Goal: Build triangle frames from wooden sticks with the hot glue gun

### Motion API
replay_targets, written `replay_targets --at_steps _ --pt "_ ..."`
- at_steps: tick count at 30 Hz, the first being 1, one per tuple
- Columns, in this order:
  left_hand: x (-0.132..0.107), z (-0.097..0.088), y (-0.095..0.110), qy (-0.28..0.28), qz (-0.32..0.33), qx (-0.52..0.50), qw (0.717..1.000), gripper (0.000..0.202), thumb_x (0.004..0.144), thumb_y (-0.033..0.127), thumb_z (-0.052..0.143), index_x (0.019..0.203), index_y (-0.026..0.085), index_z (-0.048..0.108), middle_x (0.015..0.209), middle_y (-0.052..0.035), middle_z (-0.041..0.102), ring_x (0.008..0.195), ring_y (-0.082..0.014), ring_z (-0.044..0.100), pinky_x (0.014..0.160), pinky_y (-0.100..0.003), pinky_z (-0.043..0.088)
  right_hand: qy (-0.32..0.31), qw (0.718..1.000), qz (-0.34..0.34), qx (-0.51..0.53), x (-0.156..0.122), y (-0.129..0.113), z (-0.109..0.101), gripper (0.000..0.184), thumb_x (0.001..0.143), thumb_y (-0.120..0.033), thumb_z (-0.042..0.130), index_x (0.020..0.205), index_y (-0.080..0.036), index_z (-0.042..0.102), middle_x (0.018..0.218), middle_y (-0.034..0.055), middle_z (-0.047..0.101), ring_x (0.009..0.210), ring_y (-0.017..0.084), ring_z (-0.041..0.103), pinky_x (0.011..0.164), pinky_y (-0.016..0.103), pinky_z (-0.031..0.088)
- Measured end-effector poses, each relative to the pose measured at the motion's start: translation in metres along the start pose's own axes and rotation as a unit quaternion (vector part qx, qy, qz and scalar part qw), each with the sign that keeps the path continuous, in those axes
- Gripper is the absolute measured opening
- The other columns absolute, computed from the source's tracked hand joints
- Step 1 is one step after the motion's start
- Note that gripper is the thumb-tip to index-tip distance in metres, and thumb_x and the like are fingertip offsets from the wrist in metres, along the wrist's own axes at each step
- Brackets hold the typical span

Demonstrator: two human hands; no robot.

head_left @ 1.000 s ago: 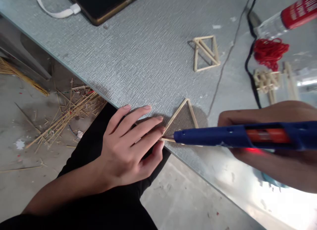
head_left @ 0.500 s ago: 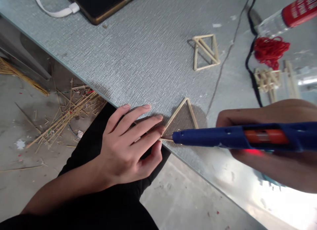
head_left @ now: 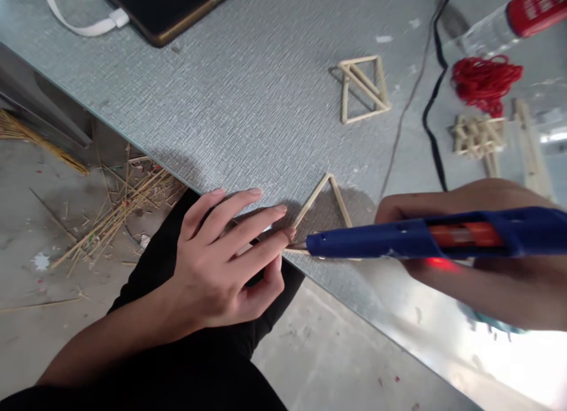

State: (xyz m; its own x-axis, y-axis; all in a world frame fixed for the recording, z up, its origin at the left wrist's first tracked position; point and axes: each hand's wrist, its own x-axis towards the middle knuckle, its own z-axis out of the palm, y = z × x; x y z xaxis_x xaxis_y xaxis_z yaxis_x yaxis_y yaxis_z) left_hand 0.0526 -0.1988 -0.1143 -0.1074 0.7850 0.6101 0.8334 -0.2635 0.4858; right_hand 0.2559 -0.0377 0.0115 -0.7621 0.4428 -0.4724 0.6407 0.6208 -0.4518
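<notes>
A triangle of thin wooden sticks (head_left: 313, 199) lies at the table's near edge. My left hand (head_left: 230, 257) grips its left corner between index finger and thumb, the thumb tip partly hidden; the other fingers stretch over the tabletop. From the right, my right hand (head_left: 452, 281) is closed around a blue glue gun (head_left: 367, 238) with an orange part in its top slot and a red light glowing beneath. The gun's nozzle tip meets that corner, close to my left index fingertip. The gun covers part of the triangle's lower side. Beyond stands a small stick pyramid frame (head_left: 365, 91).
At top left lies a phone (head_left: 172, 9) with a white cable (head_left: 84, 28). On the right are a black cord (head_left: 436, 98), red string (head_left: 485, 80), a red-labelled bottle (head_left: 491, 33) and a stick lattice (head_left: 478, 136). Loose sticks (head_left: 119, 210) litter the floor.
The view has shifted slightly. Both hands, the glue gun and the triangle keep about the same places relative to each other, with the nozzle still at the left corner.
</notes>
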Motion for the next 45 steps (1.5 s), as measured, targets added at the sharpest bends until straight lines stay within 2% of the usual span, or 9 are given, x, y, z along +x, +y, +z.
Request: replay_targets --at_steps 4,8,13,20,27,34,45 --pt "0.000 0.001 -0.001 0.004 0.008 0.015 1.000 0.025 0.086 0.025 0.069 0.108 0.031 0.075 0.124 0.0098 0.077 0.120 -0.0241 0.070 0.114 -0.046 0.040 0.001 1.000 -0.024 0.014 0.000 0.007 0.002 0.019 0.092 -0.036 0.054 0.075 -0.028 0.052 0.047 -0.0083 0.043 0.038 0.012 0.034 0.042 0.029 0.030" --pt "0.000 0.002 -0.002 0.002 0.014 0.023 1.000 0.028 0.085 0.026 0.068 0.111 0.033 0.075 0.124 0.0105 0.076 0.119 -0.0255 0.071 0.115 -0.047 0.041 0.002 1.000 0.007 0.030 -0.001 0.008 0.003 0.019 0.089 -0.038 0.057 0.074 -0.027 0.053 0.047 -0.0073 0.045 0.038 0.012 0.036 0.041 0.030 0.030" --pt "0.000 0.002 -0.003 -0.005 0.021 0.024 0.999 0.031 0.085 0.027 0.068 0.114 0.034 0.075 0.126 0.0094 0.076 0.120 -0.0253 0.070 0.116 -0.047 0.039 0.013 0.999 0.010 0.034 -0.001 0.007 0.006 0.019 0.087 -0.037 0.052 0.071 -0.027 0.052 0.047 -0.0077 0.044 0.039 0.012 0.036 0.041 0.029 0.029" --pt "0.000 0.001 -0.003 -0.013 0.027 0.030 0.999 0.030 0.085 0.026 0.072 0.114 0.031 0.076 0.126 0.0063 0.077 0.123 -0.0257 0.068 0.116 -0.048 0.039 0.020 0.999 -0.022 0.037 0.001 0.010 0.008 0.020 0.089 -0.035 0.051 0.071 -0.027 0.048 0.049 -0.0075 0.040 0.043 0.012 0.032 0.042 0.029 0.027" --pt "0.000 0.002 -0.003 -0.005 0.028 0.033 0.999 0.026 0.087 0.027 0.071 0.112 0.032 0.076 0.124 0.0074 0.077 0.120 -0.0254 0.069 0.114 -0.048 0.041 0.017 0.995 -0.005 0.100 0.001 0.008 0.011 0.020 0.088 -0.033 0.050 0.070 -0.026 0.047 0.052 -0.0084 0.043 0.046 0.011 0.035 0.044 0.029 0.027" --pt "0.001 0.002 -0.003 -0.005 0.028 0.032 0.999 0.027 0.085 0.027 0.071 0.111 0.031 0.076 0.122 0.0060 0.078 0.119 -0.0258 0.069 0.114 -0.048 0.042 0.019 0.986 -0.019 0.167 0.002 0.013 0.016 0.027 0.091 -0.037 0.060 0.071 -0.025 0.048 0.055 -0.0068 0.044 0.046 0.011 0.036 0.043 0.029 0.026" --pt "0.001 0.001 -0.003 -0.010 0.025 0.033 0.999 0.027 0.085 0.028 0.071 0.112 0.033 0.076 0.126 0.0079 0.077 0.119 -0.0257 0.069 0.113 -0.049 0.042 0.021 0.979 -0.009 0.201 0.002 0.019 0.021 0.030 0.090 -0.039 0.063 0.071 -0.023 0.048 0.061 -0.0059 0.044 0.051 0.010 0.039 0.047 0.029 0.027"
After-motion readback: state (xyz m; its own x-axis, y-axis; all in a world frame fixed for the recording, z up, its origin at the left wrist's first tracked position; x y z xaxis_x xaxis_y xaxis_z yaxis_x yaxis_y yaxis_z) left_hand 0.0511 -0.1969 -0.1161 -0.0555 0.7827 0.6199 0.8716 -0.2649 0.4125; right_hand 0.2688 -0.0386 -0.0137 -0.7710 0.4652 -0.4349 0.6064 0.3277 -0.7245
